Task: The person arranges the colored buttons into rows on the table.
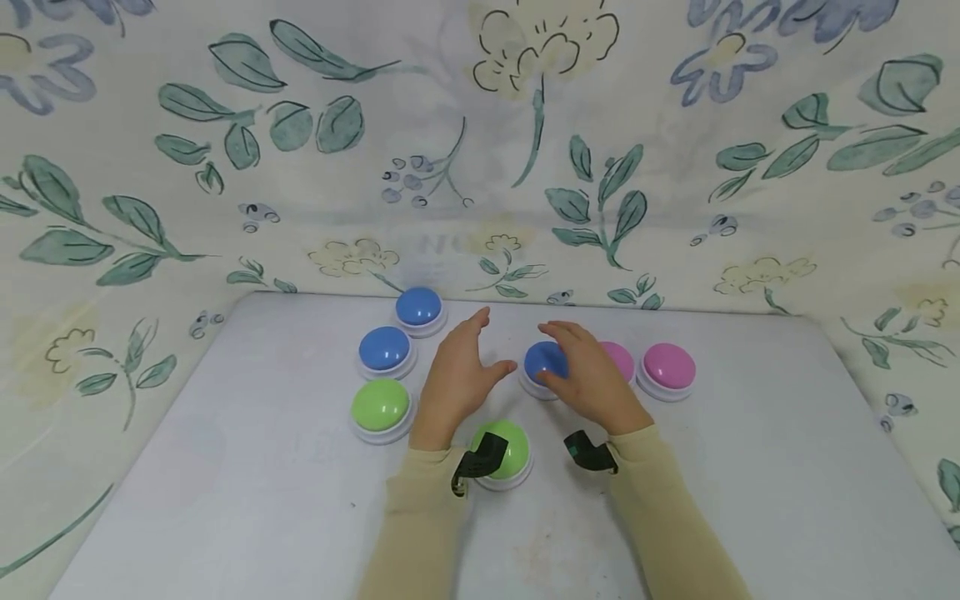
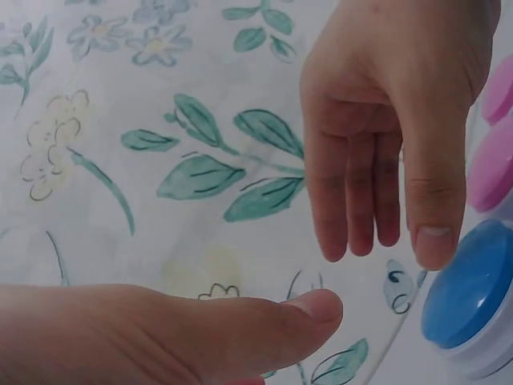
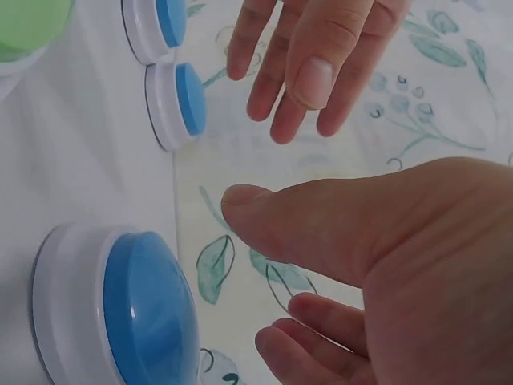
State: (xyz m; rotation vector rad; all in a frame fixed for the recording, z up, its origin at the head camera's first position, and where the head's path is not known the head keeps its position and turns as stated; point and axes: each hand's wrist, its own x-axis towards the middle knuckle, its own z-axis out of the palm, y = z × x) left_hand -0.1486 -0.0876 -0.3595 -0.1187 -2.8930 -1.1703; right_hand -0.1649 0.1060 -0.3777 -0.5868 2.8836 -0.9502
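Observation:
My left hand [image 1: 459,379] hovers above the white table, thumb spread from its fingers, holding nothing. Facing it is my right hand [image 1: 594,377], also empty, its fingers loosely bent. Below the right hand sits a blue dome button [image 1: 542,360] on a white round base; in the right wrist view the thumb is apart from this blue button [image 3: 152,313]. A green dome button [image 1: 513,450] lies between the forearms, partly covered by the left wrist's black camera mount [image 1: 483,454]. Left of my left hand stand two blue buttons [image 1: 384,348] and a green button [image 1: 380,406].
Two pink buttons [image 1: 670,367] stand right of the blue one, the nearer partly hidden by my right hand. A flower-and-leaf patterned cloth [image 1: 450,75] rises behind the white table [image 1: 225,467] and along its sides.

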